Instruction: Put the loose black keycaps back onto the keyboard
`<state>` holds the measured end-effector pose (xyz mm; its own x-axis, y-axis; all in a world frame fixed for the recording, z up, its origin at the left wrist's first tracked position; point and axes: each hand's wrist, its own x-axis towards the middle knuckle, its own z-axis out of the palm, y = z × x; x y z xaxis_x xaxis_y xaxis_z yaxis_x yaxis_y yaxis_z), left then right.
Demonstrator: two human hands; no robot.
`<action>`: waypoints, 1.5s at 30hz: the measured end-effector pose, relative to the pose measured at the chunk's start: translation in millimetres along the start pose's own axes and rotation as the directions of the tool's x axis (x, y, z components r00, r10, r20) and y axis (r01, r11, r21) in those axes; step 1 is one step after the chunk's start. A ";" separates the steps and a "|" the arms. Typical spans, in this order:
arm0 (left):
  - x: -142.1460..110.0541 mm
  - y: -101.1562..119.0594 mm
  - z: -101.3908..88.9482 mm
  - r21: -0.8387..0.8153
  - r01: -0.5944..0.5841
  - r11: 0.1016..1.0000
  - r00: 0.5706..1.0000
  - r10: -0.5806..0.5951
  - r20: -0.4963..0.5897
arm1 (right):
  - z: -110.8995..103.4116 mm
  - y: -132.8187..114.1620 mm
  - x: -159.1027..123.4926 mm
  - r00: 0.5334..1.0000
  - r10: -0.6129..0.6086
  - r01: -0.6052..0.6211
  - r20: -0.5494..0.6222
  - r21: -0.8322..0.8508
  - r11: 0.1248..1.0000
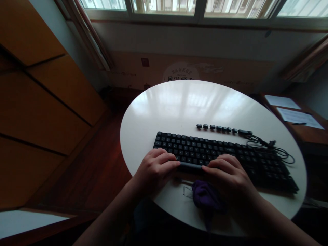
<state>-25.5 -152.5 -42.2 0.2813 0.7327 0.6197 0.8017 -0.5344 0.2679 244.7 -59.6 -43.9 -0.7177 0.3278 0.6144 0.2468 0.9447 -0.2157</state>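
Note:
A black keyboard (pixel 194 150) lies at a slant on the white round table. Along its near edge runs a long dark space bar (pixel 191 166). The left hand end of that bar is under the thumb and curled fingers of my left hand (pixel 156 167). At the other end, my right hand (pixel 229 172) presses with its thumb, the fingers bent together over the keys. Both hands hide part of the lower key rows. Just below the keyboard lie a purple cloth (pixel 206 194) and a small wire tool (pixel 187 192).
Behind the keyboard, several loose keycaps (pixel 219 128) stand in a row on the white table (pixel 164 109). A coiled black cable (pixel 279 150) sits at the right. Papers (pixel 298 116) and a pen (pixel 299 123) rest on a brown side surface. A wooden cabinet (pixel 46 102) stands left.

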 end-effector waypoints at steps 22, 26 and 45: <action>-1.5 5.2 -0.6 0.051 0.022 0.998 1.000 -0.022 -0.005 | 0.9 2.6 -4.9 0.998 0.013 -0.008 0.060 -0.091 0.996; -3.4 4.9 -1.9 0.028 0.031 0.999 0.997 -0.029 -0.071 | -3.3 2.9 -5.3 1.000 0.006 -0.005 0.011 -0.086 0.996; -7.0 -2.2 2.0 0.039 0.076 0.996 0.993 -0.072 -0.092 | -21.2 56.3 60.7 0.993 0.029 0.001 0.113 -0.262 0.965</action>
<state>-28.2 -155.6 -48.6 0.1730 0.7274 0.6640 0.8405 -0.4605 0.2855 228.8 13.6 -2.7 -0.7794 0.3529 0.5177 0.4079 0.9130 -0.0082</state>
